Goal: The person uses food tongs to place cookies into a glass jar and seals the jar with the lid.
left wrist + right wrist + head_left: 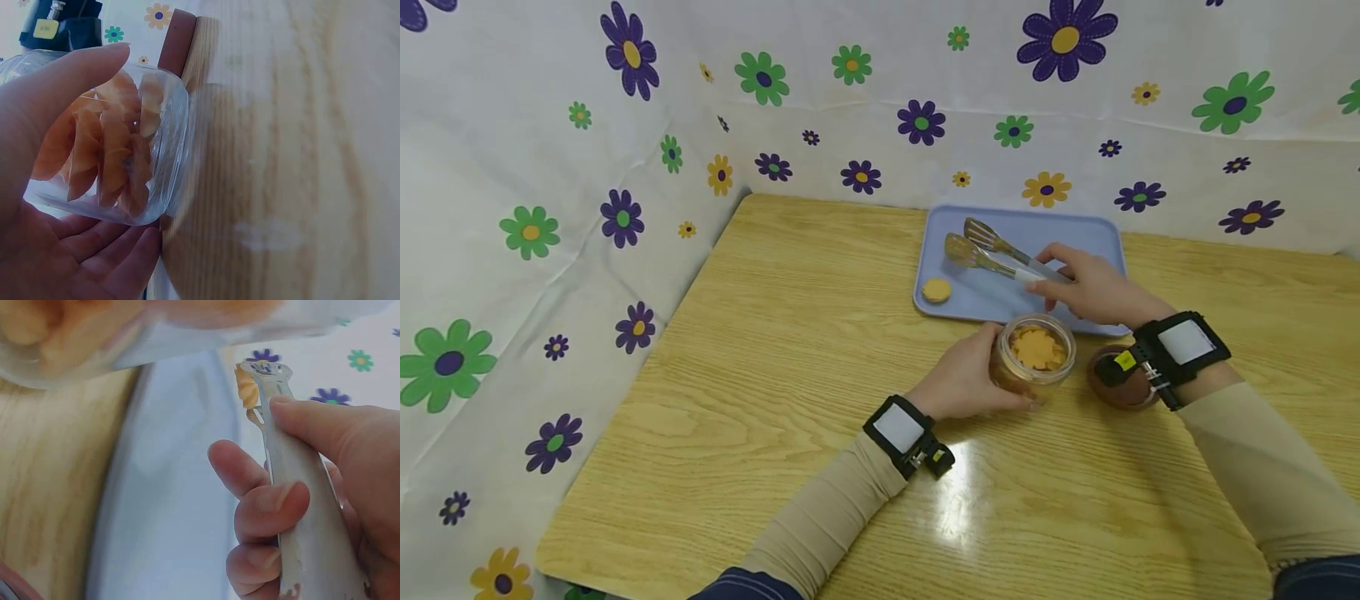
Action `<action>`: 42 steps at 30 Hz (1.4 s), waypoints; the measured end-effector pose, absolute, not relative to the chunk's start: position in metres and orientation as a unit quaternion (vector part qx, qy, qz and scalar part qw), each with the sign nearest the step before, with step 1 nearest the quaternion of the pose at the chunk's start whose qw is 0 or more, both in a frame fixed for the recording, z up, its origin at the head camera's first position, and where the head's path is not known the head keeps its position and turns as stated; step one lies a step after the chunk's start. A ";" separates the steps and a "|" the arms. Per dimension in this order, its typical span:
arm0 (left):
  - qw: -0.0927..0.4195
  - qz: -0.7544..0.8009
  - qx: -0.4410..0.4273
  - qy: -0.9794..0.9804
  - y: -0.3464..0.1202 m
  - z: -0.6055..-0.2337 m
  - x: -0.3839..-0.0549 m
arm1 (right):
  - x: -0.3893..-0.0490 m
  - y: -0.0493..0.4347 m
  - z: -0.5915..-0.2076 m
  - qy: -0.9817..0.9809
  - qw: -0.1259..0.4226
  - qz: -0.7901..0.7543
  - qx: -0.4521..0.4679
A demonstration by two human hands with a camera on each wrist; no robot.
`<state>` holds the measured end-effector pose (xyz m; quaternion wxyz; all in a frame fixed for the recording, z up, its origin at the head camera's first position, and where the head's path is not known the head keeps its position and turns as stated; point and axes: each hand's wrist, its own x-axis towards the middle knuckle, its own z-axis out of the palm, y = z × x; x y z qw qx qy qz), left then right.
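My left hand (964, 377) grips a clear jar (1004, 385), with its thumb and fingers round the side. Scalloped, flower-shaped cookies (1037, 347) fill the jar, which has no lid on its mouth. Over the blue tray (1022, 223), my right hand (1097, 289) holds a pair of tongs (303, 512) by the pale handles. The tongs' slotted heads (962, 252) stand apart and point to the left. A single round cookie (936, 290) lies in the tray's front left corner. In the right wrist view, a cookie (246, 389) overlaps the far end of the tongs.
A round brown, lid-like thing (1131, 396) sits on the table right of the jar, partly hidden by the right wrist camera (1116, 367). The wooden table (760, 333) meets a flower-print cloth (880, 100) behind and at the left.
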<state>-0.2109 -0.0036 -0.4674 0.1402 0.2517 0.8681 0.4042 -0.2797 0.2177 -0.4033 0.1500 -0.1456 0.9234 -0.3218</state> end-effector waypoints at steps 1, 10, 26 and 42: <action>0.141 0.405 0.251 0.868 -0.003 -0.467 -0.211 | -0.278 0.220 -0.400 0.923 0.149 -0.325 -0.144; 0.143 0.403 0.245 0.870 -0.003 -0.467 -0.210 | -0.253 0.242 -0.363 0.923 0.114 -0.339 -0.140; 0.143 0.396 0.247 0.873 -0.002 -0.468 -0.210 | -0.157 0.284 -0.324 0.960 0.023 -0.230 -0.160; 0.137 0.397 0.249 0.873 -0.002 -0.471 -0.212 | -0.129 0.289 -0.342 0.971 0.108 -0.152 -0.147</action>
